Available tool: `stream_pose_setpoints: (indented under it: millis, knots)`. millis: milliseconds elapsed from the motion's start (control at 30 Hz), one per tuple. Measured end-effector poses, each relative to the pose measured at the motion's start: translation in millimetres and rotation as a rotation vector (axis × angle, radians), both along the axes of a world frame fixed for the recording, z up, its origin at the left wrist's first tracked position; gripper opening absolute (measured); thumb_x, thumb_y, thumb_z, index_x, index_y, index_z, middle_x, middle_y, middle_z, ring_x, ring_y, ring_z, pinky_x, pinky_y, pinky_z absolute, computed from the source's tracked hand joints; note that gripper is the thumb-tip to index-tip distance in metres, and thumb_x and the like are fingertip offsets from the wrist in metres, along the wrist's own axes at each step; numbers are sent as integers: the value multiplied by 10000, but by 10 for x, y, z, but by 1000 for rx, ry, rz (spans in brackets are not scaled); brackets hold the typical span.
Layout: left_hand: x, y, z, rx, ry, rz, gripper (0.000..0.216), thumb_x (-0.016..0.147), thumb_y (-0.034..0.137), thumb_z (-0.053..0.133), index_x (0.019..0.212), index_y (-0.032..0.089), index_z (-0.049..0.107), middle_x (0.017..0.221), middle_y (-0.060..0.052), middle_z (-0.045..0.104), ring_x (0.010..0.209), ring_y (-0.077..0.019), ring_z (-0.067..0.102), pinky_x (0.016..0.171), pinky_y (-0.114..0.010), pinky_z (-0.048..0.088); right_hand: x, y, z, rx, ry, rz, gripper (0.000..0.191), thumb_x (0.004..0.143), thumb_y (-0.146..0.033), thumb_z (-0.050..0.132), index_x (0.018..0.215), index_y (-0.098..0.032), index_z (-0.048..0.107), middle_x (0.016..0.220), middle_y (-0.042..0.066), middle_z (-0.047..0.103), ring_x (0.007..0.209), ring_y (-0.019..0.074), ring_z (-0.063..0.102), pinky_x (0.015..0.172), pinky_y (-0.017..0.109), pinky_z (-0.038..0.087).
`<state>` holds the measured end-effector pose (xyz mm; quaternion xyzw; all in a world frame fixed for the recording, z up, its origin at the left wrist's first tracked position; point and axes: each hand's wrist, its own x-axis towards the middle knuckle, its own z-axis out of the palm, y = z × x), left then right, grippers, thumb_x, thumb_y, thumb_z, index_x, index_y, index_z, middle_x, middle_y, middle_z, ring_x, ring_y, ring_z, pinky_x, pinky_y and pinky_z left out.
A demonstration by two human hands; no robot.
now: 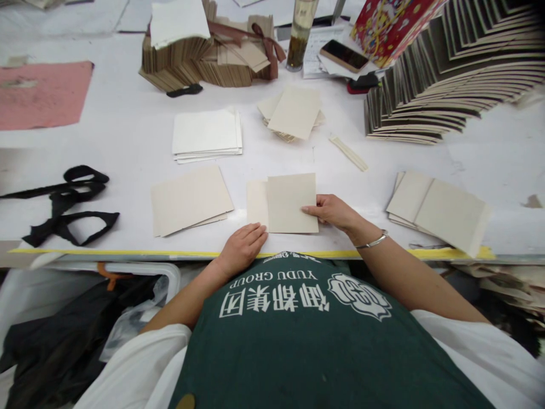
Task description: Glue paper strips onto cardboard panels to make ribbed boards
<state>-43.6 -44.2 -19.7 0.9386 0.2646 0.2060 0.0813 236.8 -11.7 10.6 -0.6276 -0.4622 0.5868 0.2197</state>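
Near the table's front edge lies a cream card [292, 202] overlapping a second cream card [256, 201] to its left. My right hand [334, 211] pinches the upper card at its right edge, thumb and fingers closed on it. My left hand [241, 247] rests at the table edge just below the left card, fingers curled loosely and touching its lower corner; I cannot make out anything held in it.
Cream card stacks lie left [189, 199], right [440, 211] and behind [207, 134], [293, 113]. A fanned pile of grey boards [451, 74] stands at the back right. Black ribbon loops [68, 207] lie at left. A bottle [300, 34], phone [344, 55] and brown stacks [204, 57] sit at the back.
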Motion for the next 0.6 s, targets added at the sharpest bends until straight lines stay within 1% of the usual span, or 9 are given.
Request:
stream_pose_setpoints:
  millis: [333,600]
  knots:
    - [12,4,16,35,19,-1,262,835,156,447,1076,127,545,1139,-103,580,1124,-213,475,934,-381,430,8,16,-9,-11,7,-7,331,626,-447,637,685,-144,519,428,-79,383,381,34,266,377,196,173]
    - [10,1,12,13,19,-2,273,848,168,421,1090,150,544,1151,-91,574,1133,-207,468,932,-388,433,24,19,18,-19,58,-29,337,622,-439,648,601,-164,453,389,-88,351,355,29,255,362,197,157]
